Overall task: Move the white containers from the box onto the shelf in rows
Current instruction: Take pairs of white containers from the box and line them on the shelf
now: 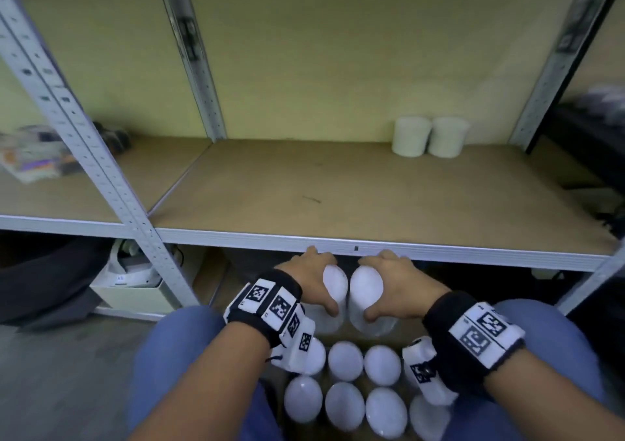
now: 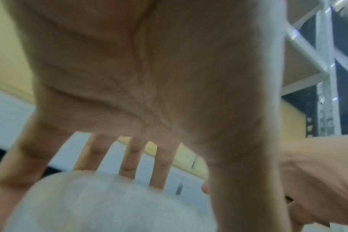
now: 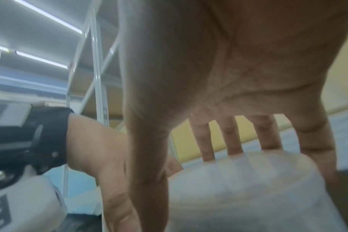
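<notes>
Two white containers (image 1: pixel 430 136) stand side by side at the back right of the shelf board (image 1: pixel 304 183). Just below the shelf's front edge, my left hand (image 1: pixel 313 280) grips one white container (image 1: pixel 335 281) from above, and my right hand (image 1: pixel 397 283) grips another white container (image 1: pixel 367 286) beside it. The two held containers almost touch. In the left wrist view my fingers (image 2: pixel 129 158) reach down over the held container's lid (image 2: pixel 109 202). The right wrist view shows the same hold on its container (image 3: pixel 248 185). Several more white containers (image 1: pixel 345 403) stand in the box between my knees.
Grey metal uprights (image 1: pixel 101 156) frame the shelf bay. A neighbouring bay at the left holds a packet (image 1: pixel 33 156). Under the shelf at the left sits a cream box (image 1: pixel 135 291). My blue-trousered knees (image 1: pixel 176 356) flank the box of containers.
</notes>
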A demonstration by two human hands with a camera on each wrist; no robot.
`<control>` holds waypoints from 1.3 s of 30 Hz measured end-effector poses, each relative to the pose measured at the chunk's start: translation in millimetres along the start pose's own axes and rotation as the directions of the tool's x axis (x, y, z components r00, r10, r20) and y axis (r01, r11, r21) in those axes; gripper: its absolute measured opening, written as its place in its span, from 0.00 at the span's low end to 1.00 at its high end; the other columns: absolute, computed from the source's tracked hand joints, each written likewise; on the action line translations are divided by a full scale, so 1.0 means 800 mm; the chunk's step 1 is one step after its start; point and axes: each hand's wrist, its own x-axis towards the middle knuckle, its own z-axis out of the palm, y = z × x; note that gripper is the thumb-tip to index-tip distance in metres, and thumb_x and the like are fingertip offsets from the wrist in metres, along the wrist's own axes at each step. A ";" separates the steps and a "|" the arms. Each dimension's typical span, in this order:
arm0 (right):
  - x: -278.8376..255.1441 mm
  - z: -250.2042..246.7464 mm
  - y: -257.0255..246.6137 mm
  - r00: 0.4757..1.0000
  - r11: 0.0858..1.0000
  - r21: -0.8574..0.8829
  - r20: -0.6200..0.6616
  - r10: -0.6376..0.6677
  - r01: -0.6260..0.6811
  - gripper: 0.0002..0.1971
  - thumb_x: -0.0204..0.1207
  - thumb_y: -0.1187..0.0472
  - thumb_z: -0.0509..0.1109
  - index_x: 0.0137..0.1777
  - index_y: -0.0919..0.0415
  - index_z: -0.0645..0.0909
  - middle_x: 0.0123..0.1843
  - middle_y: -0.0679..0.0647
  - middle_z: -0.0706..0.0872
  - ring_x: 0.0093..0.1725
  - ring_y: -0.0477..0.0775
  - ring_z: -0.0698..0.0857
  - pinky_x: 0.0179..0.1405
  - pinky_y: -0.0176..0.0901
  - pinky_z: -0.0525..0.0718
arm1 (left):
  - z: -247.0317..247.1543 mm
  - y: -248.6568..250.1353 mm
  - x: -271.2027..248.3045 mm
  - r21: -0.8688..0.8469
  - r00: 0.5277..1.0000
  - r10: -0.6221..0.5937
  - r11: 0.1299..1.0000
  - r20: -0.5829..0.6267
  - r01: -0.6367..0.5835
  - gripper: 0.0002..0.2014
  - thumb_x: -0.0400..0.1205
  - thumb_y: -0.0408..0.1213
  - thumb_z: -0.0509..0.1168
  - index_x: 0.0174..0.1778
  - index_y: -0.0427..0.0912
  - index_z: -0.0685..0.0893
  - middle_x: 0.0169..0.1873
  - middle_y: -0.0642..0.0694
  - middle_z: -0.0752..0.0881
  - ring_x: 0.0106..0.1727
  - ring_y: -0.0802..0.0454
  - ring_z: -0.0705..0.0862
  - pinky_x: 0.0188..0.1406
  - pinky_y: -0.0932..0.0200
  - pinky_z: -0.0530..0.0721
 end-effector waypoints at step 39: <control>0.056 -0.121 0.052 0.921 0.996 0.092 -0.386 0.051 -0.017 0.37 0.66 0.40 0.76 0.74 0.47 0.70 0.75 0.49 0.67 0.76 0.58 0.62 0.74 0.52 0.65 | -0.122 0.054 0.066 -0.119 0.944 0.095 0.983 -0.316 -0.139 0.41 0.68 0.54 0.76 0.76 0.54 0.66 0.74 0.53 0.67 0.75 0.46 0.67 0.71 0.48 0.72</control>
